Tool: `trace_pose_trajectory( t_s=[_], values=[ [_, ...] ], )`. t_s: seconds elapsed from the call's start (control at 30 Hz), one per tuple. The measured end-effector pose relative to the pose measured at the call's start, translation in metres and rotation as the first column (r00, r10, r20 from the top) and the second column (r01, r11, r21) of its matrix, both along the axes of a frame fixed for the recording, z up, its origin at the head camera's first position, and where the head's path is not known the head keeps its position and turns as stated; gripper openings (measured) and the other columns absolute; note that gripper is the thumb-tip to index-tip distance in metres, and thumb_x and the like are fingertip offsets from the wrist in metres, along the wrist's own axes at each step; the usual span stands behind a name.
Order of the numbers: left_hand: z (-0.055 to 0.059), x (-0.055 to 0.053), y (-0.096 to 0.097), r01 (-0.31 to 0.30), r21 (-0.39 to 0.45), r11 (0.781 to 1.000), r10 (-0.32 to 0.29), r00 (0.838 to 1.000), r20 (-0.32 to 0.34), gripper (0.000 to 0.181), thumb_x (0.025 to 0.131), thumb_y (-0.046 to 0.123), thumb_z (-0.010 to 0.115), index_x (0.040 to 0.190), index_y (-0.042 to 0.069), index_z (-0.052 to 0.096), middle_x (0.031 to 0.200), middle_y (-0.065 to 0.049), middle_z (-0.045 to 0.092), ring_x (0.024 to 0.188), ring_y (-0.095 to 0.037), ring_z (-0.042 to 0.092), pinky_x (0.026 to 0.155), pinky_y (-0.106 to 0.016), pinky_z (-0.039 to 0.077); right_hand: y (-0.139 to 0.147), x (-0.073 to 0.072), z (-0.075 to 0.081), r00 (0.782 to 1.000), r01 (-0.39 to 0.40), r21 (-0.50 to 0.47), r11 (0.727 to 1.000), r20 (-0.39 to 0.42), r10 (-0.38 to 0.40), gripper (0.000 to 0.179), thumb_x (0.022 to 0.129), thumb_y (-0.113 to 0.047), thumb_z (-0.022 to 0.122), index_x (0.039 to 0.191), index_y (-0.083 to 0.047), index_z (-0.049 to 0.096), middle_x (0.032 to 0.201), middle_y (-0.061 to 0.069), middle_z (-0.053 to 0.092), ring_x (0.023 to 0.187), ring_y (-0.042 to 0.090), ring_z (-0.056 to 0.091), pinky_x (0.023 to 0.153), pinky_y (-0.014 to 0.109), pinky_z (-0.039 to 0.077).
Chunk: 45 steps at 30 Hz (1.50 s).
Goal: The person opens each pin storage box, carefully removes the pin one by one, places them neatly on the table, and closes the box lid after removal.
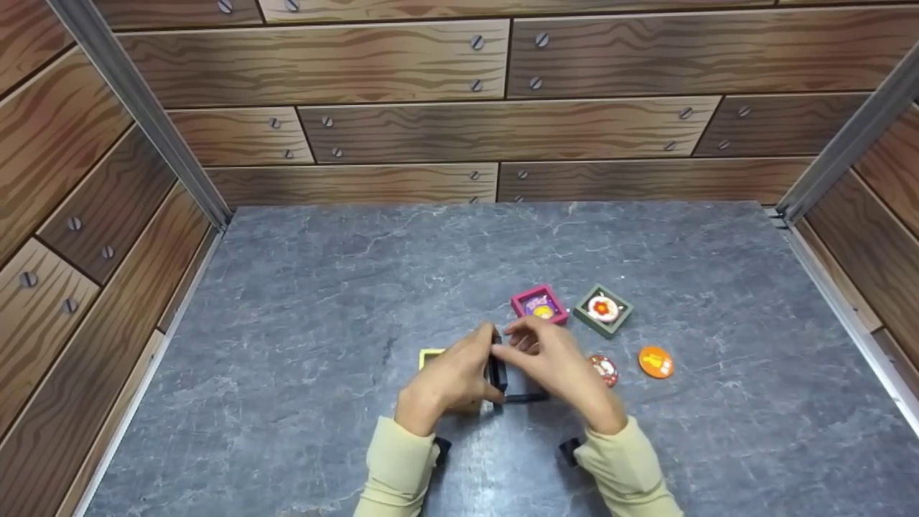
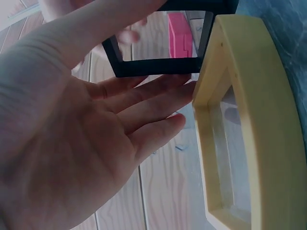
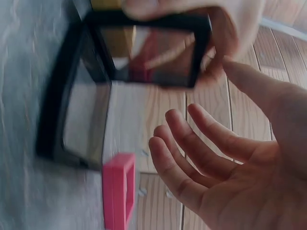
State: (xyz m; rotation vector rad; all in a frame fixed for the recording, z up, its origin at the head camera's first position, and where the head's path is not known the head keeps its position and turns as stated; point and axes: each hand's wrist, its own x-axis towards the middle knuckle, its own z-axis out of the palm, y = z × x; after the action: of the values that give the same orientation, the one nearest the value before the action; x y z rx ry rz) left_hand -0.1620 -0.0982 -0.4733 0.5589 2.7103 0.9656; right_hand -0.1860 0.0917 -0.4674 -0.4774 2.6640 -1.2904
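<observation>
A black display frame (image 1: 497, 370) with clear windows stands opened out. One half lies on the table while the other is raised, and my left hand (image 1: 451, 373) grips that raised half between thumb and fingers. Just to its right hovers my right hand (image 1: 560, 362), fingers relaxed and apart, thumb close to the frame's upper edge. In the right wrist view, the flat half (image 3: 50, 105) joins the raised half (image 3: 204, 52) along one side. A yellow frame (image 2: 273, 105) with a clear window is beside my left hand, mostly hidden under it in the head view.
Beyond my hands are a pink frame (image 1: 518, 301) and a green frame (image 1: 585, 319), each with a round piece inside. A red patterned disc (image 1: 605, 370) and an orange disc (image 1: 656, 362) lie to the right. Wood-patterned walls (image 1: 402, 129) border the grey table (image 1: 301, 323).
</observation>
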Motion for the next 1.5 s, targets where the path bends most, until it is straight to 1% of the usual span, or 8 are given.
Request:
trace_pose_trajectory(
  t_s=[0.17, 0.37, 0.5, 0.7, 0.87, 1.13, 1.3, 1.5],
  values=[
    [-0.003, -0.001, 0.002, 0.005, -0.01, 1.0, -0.005, 1.0, -0.013, 0.066, 0.077, 0.021, 0.096, 0.121, 0.01, 0.049, 0.121, -0.008, 0.067, 0.112, -0.022, 0.068, 0.101, -0.037, 0.059, -0.008, 0.003, -0.003, 0.999, 0.007, 0.034, 0.999, -0.036, -0.006, 0.028, 0.091, -0.026, 0.082, 0.112, -0.009, 0.073, 0.105, 0.01, 0.077, 0.095, 0.023, 0.074, 0.088, 0.043, 0.064],
    [-0.004, -0.002, 0.005, 0.021, 0.006, 1.0, -0.021, 0.999, -0.025, 0.061, 0.079, 0.02, 0.093, 0.12, 0.01, 0.05, 0.12, -0.007, 0.065, 0.103, -0.017, 0.064, 0.096, -0.034, 0.06, -0.002, 0.002, 0.0, 1.0, 0.025, 0.034, 0.999, -0.016, -0.025, 0.024, 0.091, -0.02, 0.082, 0.109, -0.007, 0.073, 0.105, 0.011, 0.077, 0.098, 0.027, 0.074, 0.091, 0.047, 0.063],
    [-0.006, -0.002, 0.007, 0.029, -0.008, 1.0, -0.029, 0.999, -0.04, 0.061, 0.079, 0.021, 0.093, 0.123, 0.01, 0.051, 0.121, -0.007, 0.065, 0.103, -0.016, 0.063, 0.096, -0.033, 0.06, 0.005, 0.001, 0.001, 1.0, 0.027, 0.046, 0.999, -0.004, -0.027, 0.025, 0.09, -0.02, 0.081, 0.108, -0.005, 0.073, 0.105, 0.013, 0.077, 0.097, 0.028, 0.074, 0.091, 0.047, 0.063],
    [-0.007, -0.001, 0.014, 0.018, -0.089, 0.996, -0.022, 0.998, -0.052, 0.067, 0.08, 0.029, 0.093, 0.131, 0.01, 0.054, 0.126, -0.008, 0.064, 0.108, -0.019, 0.066, 0.098, -0.035, 0.061, 0.015, -0.002, 0.004, 1.0, 0.008, 0.074, 0.997, 0.023, -0.01, 0.026, 0.091, -0.018, 0.08, 0.109, -0.001, 0.073, 0.107, 0.015, 0.077, 0.101, 0.029, 0.073, 0.094, 0.049, 0.061],
    [-0.007, 0.0, 0.02, 0.008, -0.147, 0.989, -0.024, 0.994, -0.109, 0.071, 0.08, 0.033, 0.093, 0.136, 0.008, 0.058, 0.126, -0.009, 0.064, 0.107, -0.021, 0.068, 0.098, -0.036, 0.062, 0.023, -0.004, 0.005, 0.999, -0.01, 0.098, 0.995, 0.048, 0.005, 0.026, 0.091, -0.015, 0.079, 0.111, 0.001, 0.073, 0.106, 0.016, 0.075, 0.099, 0.028, 0.071, 0.094, 0.049, 0.06],
    [-0.01, 0.003, 0.033, -0.027, -0.256, 0.966, -0.02, 0.984, -0.179, 0.071, 0.078, 0.039, 0.093, 0.135, 0.008, 0.065, 0.113, -0.008, 0.063, 0.088, -0.02, 0.066, 0.081, -0.036, 0.063, 0.031, -0.007, 0.001, 0.997, -0.037, 0.162, 0.986, 0.073, 0.025, 0.025, 0.089, -0.009, 0.079, 0.109, 0.004, 0.074, 0.097, 0.016, 0.074, 0.089, 0.023, 0.068, 0.082, 0.039, 0.059],
    [-0.013, 0.004, 0.039, -0.043, -0.303, 0.952, -0.026, 0.975, -0.22, 0.068, 0.078, 0.041, 0.093, 0.132, 0.008, 0.068, 0.11, -0.008, 0.064, 0.086, -0.019, 0.066, 0.075, -0.035, 0.062, 0.033, -0.01, -0.004, 0.996, -0.034, 0.201, 0.979, 0.092, 0.015, 0.025, 0.088, -0.007, 0.079, 0.109, 0.005, 0.073, 0.096, 0.017, 0.075, 0.087, 0.023, 0.068, 0.079, 0.038, 0.059],
    [-0.016, 0.005, 0.043, -0.055, -0.338, 0.94, -0.034, 0.967, -0.252, 0.067, 0.077, 0.043, 0.093, 0.129, 0.008, 0.07, 0.11, -0.008, 0.064, 0.086, -0.02, 0.068, 0.074, -0.035, 0.062, 0.035, -0.011, -0.008, 0.996, -0.034, 0.222, 0.974, 0.09, 0.015, 0.023, 0.087, -0.009, 0.08, 0.107, 0.003, 0.074, 0.094, 0.015, 0.075, 0.085, 0.021, 0.068, 0.077, 0.038, 0.058]
  ],
)
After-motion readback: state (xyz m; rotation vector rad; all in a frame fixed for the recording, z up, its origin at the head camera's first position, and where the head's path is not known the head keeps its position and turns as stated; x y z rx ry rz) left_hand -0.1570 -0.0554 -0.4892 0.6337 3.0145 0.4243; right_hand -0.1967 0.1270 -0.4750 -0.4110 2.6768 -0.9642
